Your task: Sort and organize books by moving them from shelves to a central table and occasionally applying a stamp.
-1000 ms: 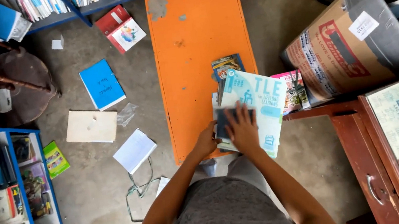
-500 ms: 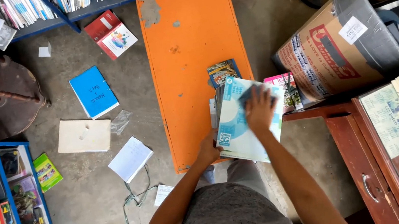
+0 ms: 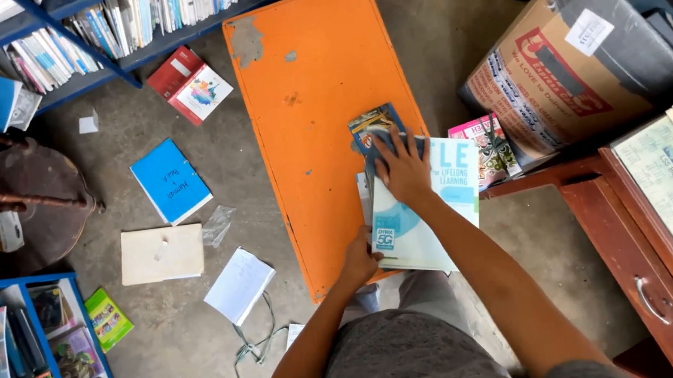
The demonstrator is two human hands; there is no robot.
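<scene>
One orange table [image 3: 315, 88] stretches away from me toward twelve o'clock, scuffed paint showing. At its three o'clock sits one big cardboard box [image 3: 572, 71], and nearer me on that side one dark red wooden desk [image 3: 666, 258] with a drawer. On the table's near right corner lies one large pale-blue book [image 3: 432, 224], hanging a little over the edge. One smaller dark book [image 3: 371, 124] pokes out from under its twelve o'clock end, and one pink-covered book [image 3: 487, 147] lies just beside it at three o'clock. Down on the floor at nine o'clock I count one blue booklet [image 3: 171, 180], one red-and-white book [image 3: 191, 82], one tan card [image 3: 161, 254], one white sheet [image 3: 238, 284] and one small green book [image 3: 108, 317].

My right hand [image 3: 403, 171] reaches out at full arm, palm down, fingers spread flat, pressing on the top end of the pale-blue book where it meets the dark one. My left hand [image 3: 360, 259] is closer in, elbow bent, fingers curled around the book's near left edge, pinching it at the table's rim.
</scene>
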